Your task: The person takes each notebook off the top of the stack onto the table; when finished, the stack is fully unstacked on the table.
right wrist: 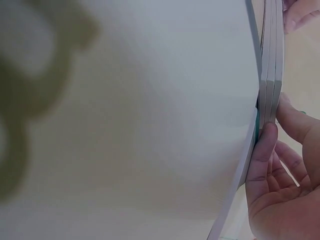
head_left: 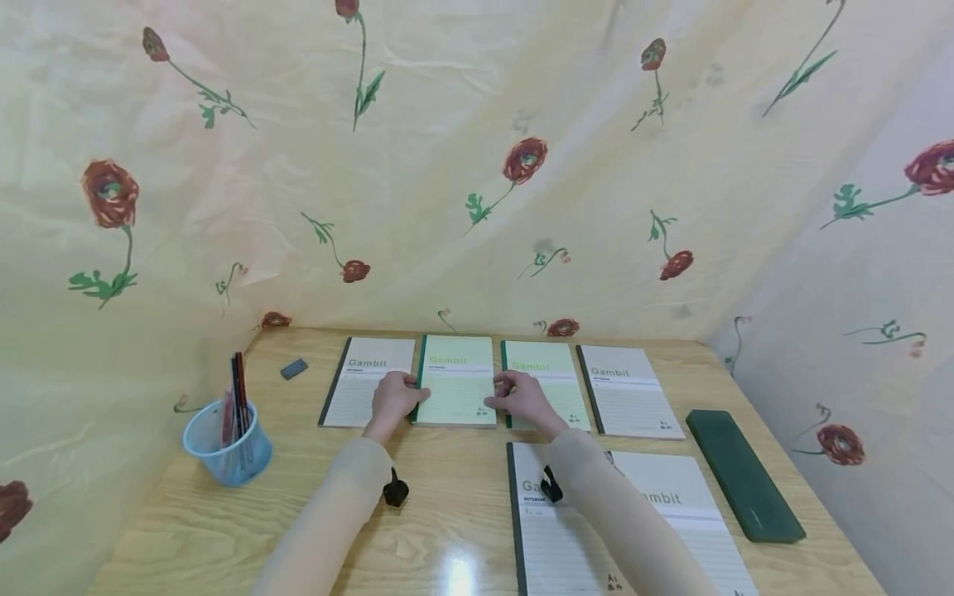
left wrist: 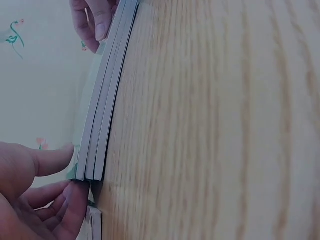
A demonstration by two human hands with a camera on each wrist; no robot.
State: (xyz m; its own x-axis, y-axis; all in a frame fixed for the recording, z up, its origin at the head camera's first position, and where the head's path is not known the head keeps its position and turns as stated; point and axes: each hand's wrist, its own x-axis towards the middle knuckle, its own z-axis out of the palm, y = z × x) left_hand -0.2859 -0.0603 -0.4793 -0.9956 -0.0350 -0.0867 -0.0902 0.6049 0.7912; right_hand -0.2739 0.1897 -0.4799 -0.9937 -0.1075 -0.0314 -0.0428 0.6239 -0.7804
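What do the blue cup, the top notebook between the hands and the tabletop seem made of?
Blue cup: probably smooth plastic, judging by its thin, evenly coloured wall.
Top notebook: paper, likely smooth card cover: flat printed front.
Tabletop: wood or wood-look laminate, glossy: visible grain, bright reflection.

Head view: the cream cloth right sleeve (head_left: 633,521) hides parts of two white paper notebooks with grey-gold titles (head_left: 555,559), their near ends cut by the bottom edge, as are that sleeve and the cream cloth left sleeve (head_left: 320,521); the small dark-blue rectangular block (head_left: 294,369) is too small to identify. Left wrist: bare left hand (head_left: 393,397) cropped left, bare right hand (head_left: 524,398) cropped top. Right wrist: pale notebook cover with big olive lettering (right wrist: 165,120) blurred, cropped left; right hand cropped right.
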